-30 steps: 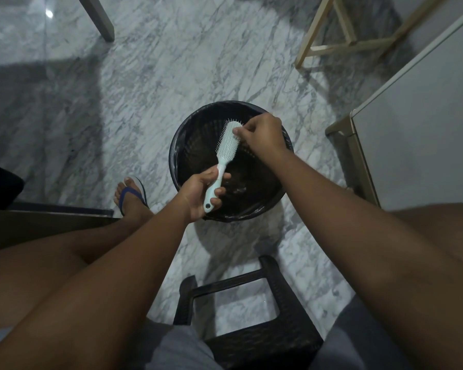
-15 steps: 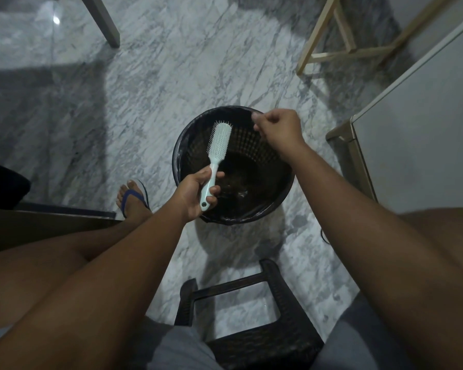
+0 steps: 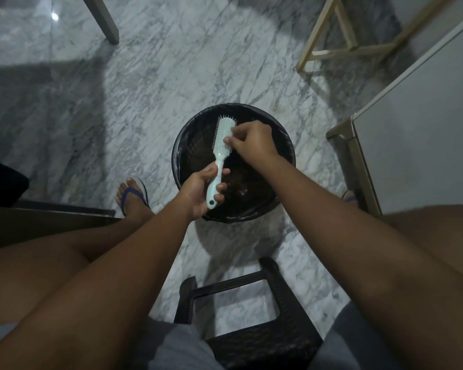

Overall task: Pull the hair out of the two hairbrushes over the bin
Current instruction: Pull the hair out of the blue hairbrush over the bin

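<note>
The left hand (image 3: 198,194) grips the handle of a pale green hairbrush (image 3: 223,137), fingers curled round it, holding the brush bristles-up over the black lined bin (image 3: 177,158) at frame centre. The right hand (image 3: 253,142) is curled, with thumb and fingertips pinched against the bristles at the head's right edge. Whether they hold hair cannot be told.

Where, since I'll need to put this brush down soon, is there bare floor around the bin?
Widest bare floor lies beyond the bin, between the grey leg and the wooden frame; more lies left of it, past the sandalled foot. Tight: the gap to the white cabinet on the right, and the strip before the black stool.
</note>
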The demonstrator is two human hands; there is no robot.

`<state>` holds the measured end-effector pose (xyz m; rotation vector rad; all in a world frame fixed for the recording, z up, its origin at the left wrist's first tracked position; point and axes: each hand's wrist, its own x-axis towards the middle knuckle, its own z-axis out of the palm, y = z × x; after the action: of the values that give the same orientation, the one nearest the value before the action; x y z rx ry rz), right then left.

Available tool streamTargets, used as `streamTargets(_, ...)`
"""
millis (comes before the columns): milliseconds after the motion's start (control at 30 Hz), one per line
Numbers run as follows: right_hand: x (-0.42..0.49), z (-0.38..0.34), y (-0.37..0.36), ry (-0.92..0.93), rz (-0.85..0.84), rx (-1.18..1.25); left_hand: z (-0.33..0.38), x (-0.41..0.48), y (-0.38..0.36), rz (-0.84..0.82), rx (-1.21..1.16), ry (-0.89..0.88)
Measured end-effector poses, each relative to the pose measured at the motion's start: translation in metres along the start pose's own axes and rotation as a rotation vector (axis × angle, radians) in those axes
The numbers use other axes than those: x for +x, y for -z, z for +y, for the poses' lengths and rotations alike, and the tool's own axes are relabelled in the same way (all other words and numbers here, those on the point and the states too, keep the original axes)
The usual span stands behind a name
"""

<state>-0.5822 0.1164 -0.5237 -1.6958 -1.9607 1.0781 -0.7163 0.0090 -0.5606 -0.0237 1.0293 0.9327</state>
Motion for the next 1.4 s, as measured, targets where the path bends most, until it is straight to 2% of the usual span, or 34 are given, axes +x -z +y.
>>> streamTargets(233,-0.002,0.001,-0.001,0.051,0.07,0.026,-0.003,0.002,-0.002,-0.004,-0.038,-0.014)
streamTargets(433,0.001,-0.018,0.017,0.192,0.322,0.225,-0.004,0.003,0.004,0.032,-0.123,-0.026)
streamTargets(500,0.008,-0.011,0.019,0.13,0.356,0.313,-0.004,0.0,0.005,0.016,-0.114,-0.024)
streamTargets(633,0.014,0.004,0.008,-0.169,0.153,0.39,-0.002,-0.004,0.004,-0.018,-0.102,-0.021)
streamTargets(767,0.005,0.005,-0.004,-0.286,-0.145,0.53,0.0,-0.007,0.0,-0.078,-0.074,0.004)
streamTargets(900,0.0,0.014,-0.006,-0.146,-0.124,0.251,0.001,-0.009,-0.001,-0.082,-0.038,-0.006)
streamTargets(1000,-0.005,0.021,-0.005,-0.071,-0.062,0.184,-0.001,-0.009,-0.001,-0.08,-0.016,0.0)
streamTargets(1133,-0.007,0.035,-0.011,-0.037,0.019,0.016,-0.002,-0.007,-0.002,-0.072,-0.054,-0.03)
streamTargets(1200,-0.004,0.046,-0.012,-0.082,-0.006,-0.057,-0.001,-0.006,0.001,-0.052,-0.071,-0.046)
streamTargets(1300,0.0,0.054,-0.011,-0.212,-0.029,-0.091,0.001,-0.005,0.005,-0.028,-0.072,-0.055)
streamTargets(1333,0.001,0.051,-0.01,-0.194,-0.001,-0.076,0.002,-0.005,0.005,-0.019,-0.065,-0.056)
streamTargets(1400,0.001,0.037,-0.008,-0.047,0.087,0.003,0.001,-0.005,0.004,-0.01,-0.058,-0.056)
